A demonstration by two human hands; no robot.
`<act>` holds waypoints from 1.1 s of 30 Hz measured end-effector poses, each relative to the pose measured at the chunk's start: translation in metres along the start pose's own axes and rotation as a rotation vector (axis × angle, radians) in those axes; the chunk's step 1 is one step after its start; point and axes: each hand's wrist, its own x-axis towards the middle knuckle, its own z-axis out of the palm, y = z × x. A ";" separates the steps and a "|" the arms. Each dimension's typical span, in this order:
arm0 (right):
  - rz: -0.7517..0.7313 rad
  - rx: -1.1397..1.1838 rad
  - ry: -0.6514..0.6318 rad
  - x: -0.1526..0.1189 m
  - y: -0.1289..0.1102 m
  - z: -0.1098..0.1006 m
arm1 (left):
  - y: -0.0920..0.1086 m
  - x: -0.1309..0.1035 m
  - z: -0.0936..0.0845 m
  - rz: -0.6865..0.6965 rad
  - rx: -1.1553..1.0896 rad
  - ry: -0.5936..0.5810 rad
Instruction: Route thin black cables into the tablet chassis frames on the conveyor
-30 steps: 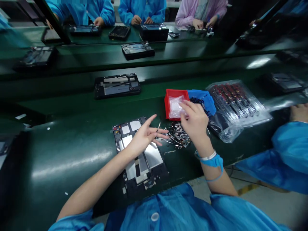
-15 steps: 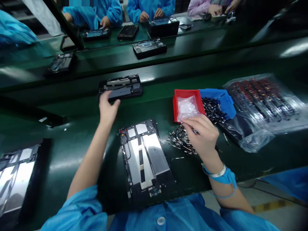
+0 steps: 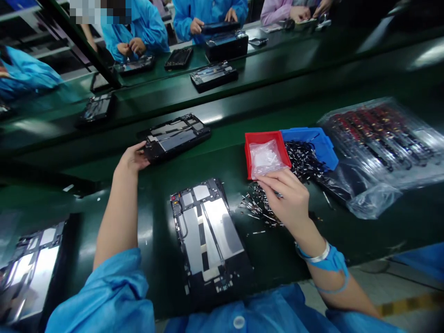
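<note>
Left hand [image 3: 132, 158] is gripping the left end of the far tablet [image 3: 180, 134], thumb and fingers partly curled about its near-left corner. Far tablet is sitting near the far edge of the worktop [image 3: 152, 231], left of the middle, angled, inner parts facing up. Can't make out whether any side of it is lifting.

Right hand [image 3: 286, 196] is pinching, fingertips bunched at the front lip of the red bin [image 3: 247, 159], just by the clear bag [image 3: 265, 155] inside; can't make out anything between the fingertips. Blue band [image 3: 335, 261] is circling that wrist.

Near tablet [image 3: 208, 231] is lying between the forearms, reaching toward the worktop's near edge, inner parts up. Left tablet [image 3: 41, 259] is lying toward the worktop's near-left corner, partly out of view.

Blue bin [image 3: 324, 147] is standing right beside the red bin, black strips [image 3: 301, 157] spilling over its front. Pile of small parts [image 3: 256, 203] is spreading in front of the red bin, partly behind the right hand. Clear pack [image 3: 378, 138] is lying toward the worktop's right edge, rows of red and black parts showing through.

Beyond, one co-worker [image 3: 149, 25] in blue is bringing both hands together over a tablet; another in blue is holding a dark slab [image 3: 222, 27].
</note>
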 end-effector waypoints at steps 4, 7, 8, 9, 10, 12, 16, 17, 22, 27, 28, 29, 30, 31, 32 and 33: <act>0.029 0.042 -0.006 -0.002 -0.001 0.001 | 0.013 -0.027 0.029 -0.232 -0.269 0.108; 0.118 0.086 -0.014 -0.003 -0.002 -0.001 | 0.024 -0.063 0.054 -0.288 -0.428 0.184; 0.154 0.105 -0.016 -0.003 -0.001 -0.002 | 0.027 -0.080 0.060 -0.289 -0.471 0.209; 0.196 0.126 -0.014 -0.003 -0.001 -0.003 | 0.028 -0.102 0.064 -0.285 -0.509 0.231; 0.249 0.148 -0.007 -0.002 0.000 -0.004 | 0.028 -0.126 0.068 -0.278 -0.542 0.253; 0.378 0.207 0.009 -0.001 0.002 -0.007 | 0.025 -0.180 0.072 -0.276 -0.592 0.279; 0.541 0.454 -0.042 0.001 -0.001 -0.010 | 0.004 -0.286 0.081 -0.306 -0.693 0.312; 0.543 0.526 -0.075 0.001 -0.005 -0.010 | -0.003 -0.308 0.084 -0.330 -0.709 0.322; 0.557 0.728 -0.291 -0.001 -0.041 -0.005 | -0.034 -0.371 0.103 -0.514 -0.762 0.327; 0.644 0.859 -0.631 0.000 -0.084 0.015 | -0.057 -0.387 0.104 -0.512 -0.807 -0.278; 0.658 0.876 -0.695 0.000 -0.091 0.020 | -0.061 -0.387 0.103 -0.520 -0.800 -0.460; 0.669 0.883 -0.755 0.000 -0.097 0.026 | -0.065 -0.386 0.101 -0.527 -0.786 -0.610; 0.674 0.882 -0.808 0.000 -0.102 0.031 | -0.068 -0.385 0.099 -0.528 -0.762 -0.720; 0.672 0.874 -0.856 -0.001 -0.107 0.037 | -0.069 -0.384 0.095 -0.517 -0.727 -0.791; 0.665 0.860 -0.898 -0.001 -0.111 0.042 | -0.068 -0.382 0.091 -0.481 -0.684 -0.846; 0.655 0.841 -0.932 -0.002 -0.114 0.047 | -0.066 -0.379 0.085 -0.420 -0.636 -0.899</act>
